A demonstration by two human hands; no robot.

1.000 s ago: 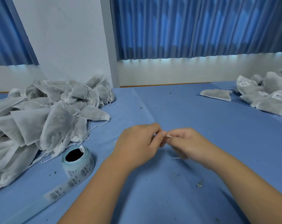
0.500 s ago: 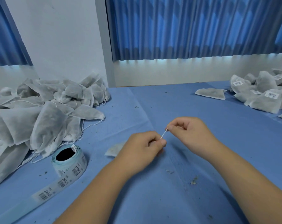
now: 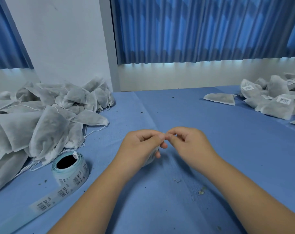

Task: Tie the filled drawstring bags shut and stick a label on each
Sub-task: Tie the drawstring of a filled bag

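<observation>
My left hand (image 3: 141,146) and my right hand (image 3: 189,142) meet fingertip to fingertip over the middle of the blue table. The left hand holds a small grey drawstring bag (image 3: 151,159), mostly hidden under its palm. Both hands' thumbs and forefingers are pinched together at the bag's mouth; the string itself is too thin to see here. A roll of barcode labels (image 3: 70,168) stands to the left of my left arm, its strip trailing toward the front-left edge.
A big heap of unlabelled grey bags (image 3: 42,119) covers the left of the table (image 3: 210,132). Labelled bags (image 3: 276,102) are piled at the far right, with one flat bag (image 3: 219,98) beside them. Small plant crumbs lie scattered on the cloth.
The right hand, which had drawn the white string out to the right half a second ago, has come back against the left hand's fingertips. The string is no longer visible between them.
</observation>
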